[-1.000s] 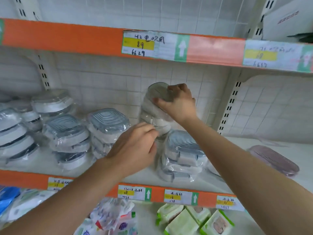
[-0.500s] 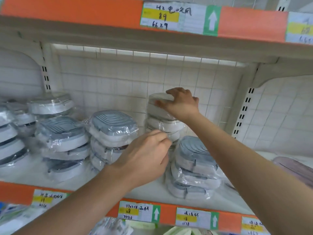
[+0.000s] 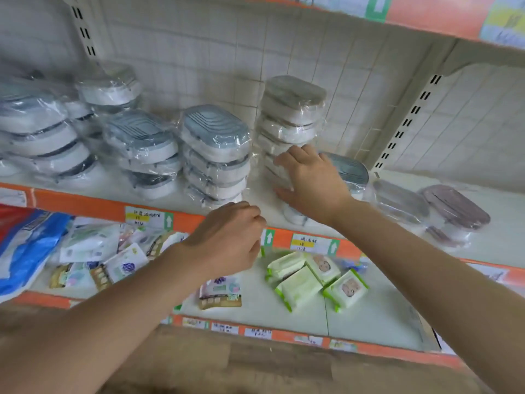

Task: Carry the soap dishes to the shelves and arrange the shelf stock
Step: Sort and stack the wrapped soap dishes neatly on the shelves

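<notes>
Shop: price-tagged shelves (image 3: 85, 200) of stock.

Stacks of soap dishes (image 3: 216, 149) filled the left and middle of the shelf (image 3: 483, 245), packed close. Bare room lay at the near edge and behind the pink dish (image 3: 454, 209) on the right
</notes>
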The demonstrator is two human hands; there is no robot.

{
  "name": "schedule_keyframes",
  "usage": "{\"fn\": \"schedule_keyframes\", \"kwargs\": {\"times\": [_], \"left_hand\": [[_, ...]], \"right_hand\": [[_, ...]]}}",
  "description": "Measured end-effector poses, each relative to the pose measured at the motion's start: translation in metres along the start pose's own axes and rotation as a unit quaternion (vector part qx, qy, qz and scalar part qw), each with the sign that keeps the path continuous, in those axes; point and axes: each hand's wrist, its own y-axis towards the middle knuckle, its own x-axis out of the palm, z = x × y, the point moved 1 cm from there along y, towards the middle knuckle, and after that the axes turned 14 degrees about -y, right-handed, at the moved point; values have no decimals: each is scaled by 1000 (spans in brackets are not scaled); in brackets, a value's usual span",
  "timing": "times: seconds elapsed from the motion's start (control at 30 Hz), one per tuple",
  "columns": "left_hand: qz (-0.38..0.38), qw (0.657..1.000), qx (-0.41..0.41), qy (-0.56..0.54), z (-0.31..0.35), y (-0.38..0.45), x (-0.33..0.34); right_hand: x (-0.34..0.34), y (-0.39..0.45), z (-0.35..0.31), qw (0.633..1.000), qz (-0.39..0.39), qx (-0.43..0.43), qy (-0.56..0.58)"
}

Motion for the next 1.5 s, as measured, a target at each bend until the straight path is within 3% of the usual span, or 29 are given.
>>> {"fn": "schedule_keyframes", "kwargs": {"times": [0.07, 0.23, 0.43, 0.77, 0.97, 1.27, 1.5], "left_hand": [[-19, 1000, -7, -4, 11, -17, -5], [-54, 998, 16, -4, 50, -55, -30], [-59, 997, -51, 2, 100, -84, -82], [-19, 992, -119, 40, 229, -163, -232], [64, 986, -149, 36, 299, -237, -330], [2, 975, -186, 124, 295, -313, -382], [-19, 961, -259, 96, 215, -376, -389]], "right_hand": [[-8, -11, -6, 998, -64, -1, 4], [-49, -52, -21, 991, -135, 15, 13], [-108, -104, -18, 980, -193, 31, 16], [-293, -196, -33, 979, -171, 61, 91], [-419, -230, -60, 983, -103, 63, 139], [-458, -235, -104, 988, -101, -3, 112], [-448, -161, -208, 979, -142, -112, 95]]}}
